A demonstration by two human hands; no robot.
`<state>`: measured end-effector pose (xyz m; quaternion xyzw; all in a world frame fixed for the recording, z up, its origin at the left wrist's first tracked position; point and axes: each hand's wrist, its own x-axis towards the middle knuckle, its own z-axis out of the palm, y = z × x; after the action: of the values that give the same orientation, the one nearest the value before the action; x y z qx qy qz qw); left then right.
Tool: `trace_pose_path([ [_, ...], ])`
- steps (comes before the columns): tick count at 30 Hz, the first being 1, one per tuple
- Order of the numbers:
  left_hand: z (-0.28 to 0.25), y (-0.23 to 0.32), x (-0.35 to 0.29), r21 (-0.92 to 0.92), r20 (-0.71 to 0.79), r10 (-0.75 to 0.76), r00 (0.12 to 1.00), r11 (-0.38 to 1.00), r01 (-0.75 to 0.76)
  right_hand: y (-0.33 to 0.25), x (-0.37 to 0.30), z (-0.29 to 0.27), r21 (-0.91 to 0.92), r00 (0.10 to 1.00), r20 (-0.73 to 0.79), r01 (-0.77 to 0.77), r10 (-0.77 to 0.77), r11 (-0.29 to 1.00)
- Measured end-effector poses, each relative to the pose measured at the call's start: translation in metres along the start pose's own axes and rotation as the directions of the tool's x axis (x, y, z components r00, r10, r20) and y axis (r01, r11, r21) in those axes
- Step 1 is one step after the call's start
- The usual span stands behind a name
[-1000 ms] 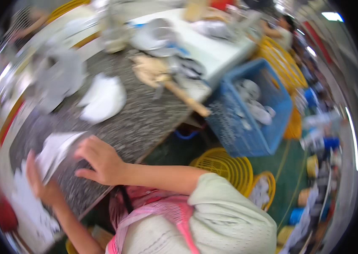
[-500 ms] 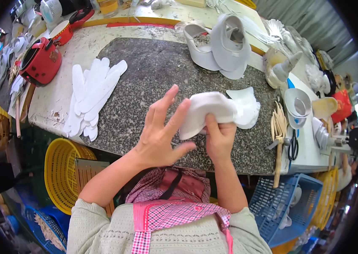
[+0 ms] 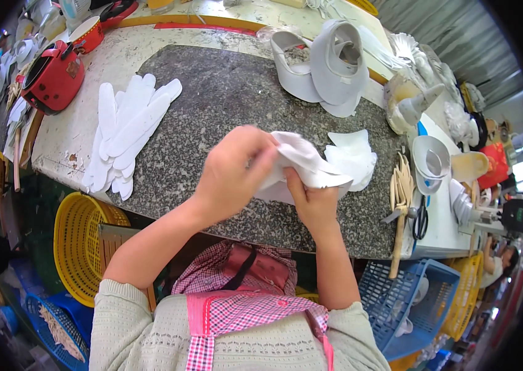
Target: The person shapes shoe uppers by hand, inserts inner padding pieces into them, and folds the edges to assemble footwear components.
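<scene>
Gripping white piece (image 3: 304, 164) above speckled slab (image 3: 212, 80) with right hand (image 3: 320, 213); with left hand (image 3: 233, 170) curled at its edge, too blurred to call pinched; best steadied firmly, without creasing.

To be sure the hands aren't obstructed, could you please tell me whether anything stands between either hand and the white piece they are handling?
Nothing visible does. The right hand holds the white piece, thumb on top, and the left hand is at its left edge, apparently touching. A small white pile lies to the right.
</scene>
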<state>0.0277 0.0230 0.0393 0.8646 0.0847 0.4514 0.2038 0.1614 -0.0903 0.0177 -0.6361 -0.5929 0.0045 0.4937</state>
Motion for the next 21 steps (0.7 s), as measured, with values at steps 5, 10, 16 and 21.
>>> trace_pose_path([
  [5, -0.025, -0.026, 0.0, -0.787, 0.586, -0.623, 0.519, -0.286, 0.546, -0.001, -0.01, -0.03, 0.225, 0.985, 0.171, -0.064, 0.026, 0.972],
  [10, -0.013, -0.031, -0.002, -0.863, 0.5, -0.53, 0.685, -0.24, 0.444, -0.003, -0.012, -0.017, 0.89, 0.934, 0.06, -0.21, 0.352, 0.405],
  [16, -0.026, -0.064, -0.017, -0.695, 0.463, -0.321, 0.826, 0.446, 0.564, 0.035, -0.012, -0.029, 0.765, 0.908, 0.394, -0.411, 0.144, 0.496],
  [21, -0.026, -0.036, -0.054, -0.218, 0.689, -0.236, 0.685, 0.834, 0.507, 0.022, -0.039, -0.005, 0.26, 0.889, 0.459, -0.14, 0.006, 0.955],
])
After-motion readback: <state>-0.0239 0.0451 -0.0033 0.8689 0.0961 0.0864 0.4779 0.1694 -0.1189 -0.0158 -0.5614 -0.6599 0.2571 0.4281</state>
